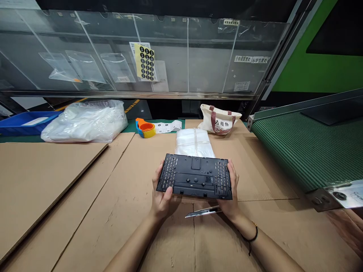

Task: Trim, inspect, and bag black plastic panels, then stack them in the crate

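Observation:
A black rectangular plastic panel (pixel 195 177) with slotted vents at both ends is held up in front of me, tilted above the cardboard. My left hand (pixel 161 192) grips its left end, thumb lying on the face. Its right end is held by my right hand (pixel 231 192), whose fingers are partly hidden behind the panel. A pointed metal blade, seemingly of a utility knife (pixel 202 212), sticks out leftward from my right palm below the panel; its handle is hidden. Just beyond the panel lies a stack of clear plastic bags (pixel 195 141).
Cardboard sheets (pixel 93 211) cover the table. Behind stand a tape roll holder (pixel 146 127), a cloth bag (pixel 219 120), a large plastic bag bundle (pixel 86 121) and a blue tray (pixel 17 122). A green conveyor (pixel 309 143) runs at right, with another person's blurred arm (pixel 347 230) beneath.

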Demonstrator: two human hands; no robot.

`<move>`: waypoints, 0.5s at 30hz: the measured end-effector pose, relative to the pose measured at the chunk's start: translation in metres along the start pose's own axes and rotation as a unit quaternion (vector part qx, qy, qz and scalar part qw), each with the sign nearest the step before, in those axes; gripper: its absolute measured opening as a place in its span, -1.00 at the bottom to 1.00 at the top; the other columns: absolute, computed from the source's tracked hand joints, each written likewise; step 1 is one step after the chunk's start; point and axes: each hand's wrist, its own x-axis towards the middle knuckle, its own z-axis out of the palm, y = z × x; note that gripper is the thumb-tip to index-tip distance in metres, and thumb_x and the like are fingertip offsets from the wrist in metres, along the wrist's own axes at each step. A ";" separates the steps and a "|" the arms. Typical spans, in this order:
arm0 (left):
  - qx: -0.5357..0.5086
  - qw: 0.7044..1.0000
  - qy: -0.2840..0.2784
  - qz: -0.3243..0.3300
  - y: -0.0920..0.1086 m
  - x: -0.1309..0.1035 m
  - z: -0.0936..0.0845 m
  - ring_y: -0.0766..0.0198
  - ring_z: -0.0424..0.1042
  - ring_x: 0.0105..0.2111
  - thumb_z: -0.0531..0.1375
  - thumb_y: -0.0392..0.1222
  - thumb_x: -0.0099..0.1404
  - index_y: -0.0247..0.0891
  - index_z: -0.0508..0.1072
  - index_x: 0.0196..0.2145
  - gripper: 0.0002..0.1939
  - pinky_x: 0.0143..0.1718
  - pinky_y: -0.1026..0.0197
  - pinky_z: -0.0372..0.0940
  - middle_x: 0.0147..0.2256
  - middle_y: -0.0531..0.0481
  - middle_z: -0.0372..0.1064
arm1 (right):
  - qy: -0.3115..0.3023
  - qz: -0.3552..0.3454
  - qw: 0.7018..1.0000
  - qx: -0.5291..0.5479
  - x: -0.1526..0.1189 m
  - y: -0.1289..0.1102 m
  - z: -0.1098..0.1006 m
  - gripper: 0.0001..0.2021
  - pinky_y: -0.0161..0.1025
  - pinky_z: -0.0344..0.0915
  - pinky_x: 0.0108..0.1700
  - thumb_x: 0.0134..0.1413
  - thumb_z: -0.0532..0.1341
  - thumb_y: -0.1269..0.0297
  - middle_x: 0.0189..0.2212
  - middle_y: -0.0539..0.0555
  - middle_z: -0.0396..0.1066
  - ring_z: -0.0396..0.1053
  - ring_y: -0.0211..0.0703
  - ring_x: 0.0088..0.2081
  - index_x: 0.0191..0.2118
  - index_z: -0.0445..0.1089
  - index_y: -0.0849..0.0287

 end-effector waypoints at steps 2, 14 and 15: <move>-0.003 1.000 0.000 -0.004 0.000 0.000 0.000 -0.01 -0.05 0.31 0.05 -0.13 0.31 0.01 0.05 0.27 -0.41 0.32 -0.18 -0.06 0.32 0.02 -0.04 | -0.002 -0.001 1.000 0.003 0.000 0.001 0.000 -0.24 0.33 -0.01 0.22 0.12 0.17 0.18 0.35 0.18 -0.11 -0.10 0.17 0.32 0.36 -0.23 -0.04; 0.027 1.000 0.012 -0.005 0.004 0.001 -0.002 0.02 -0.07 0.31 0.05 -0.17 0.30 0.04 0.04 0.28 -0.39 0.34 -0.14 -0.09 0.33 0.10 -0.08 | -0.022 -0.002 1.000 -0.010 0.000 -0.002 0.000 -0.20 0.32 0.09 0.18 0.16 0.14 0.21 0.36 0.15 -0.16 -0.04 0.16 0.30 0.37 -0.36 -0.06; 0.025 1.000 0.013 -0.002 0.003 0.001 -0.002 0.02 -0.07 0.31 0.06 -0.17 0.30 0.04 0.04 0.28 -0.39 0.34 -0.14 -0.10 0.33 0.10 -0.08 | -0.022 -0.001 1.000 -0.009 0.000 -0.002 0.000 -0.20 0.32 0.09 0.19 0.16 0.15 0.21 0.36 0.15 -0.16 -0.04 0.16 0.30 0.37 -0.36 -0.06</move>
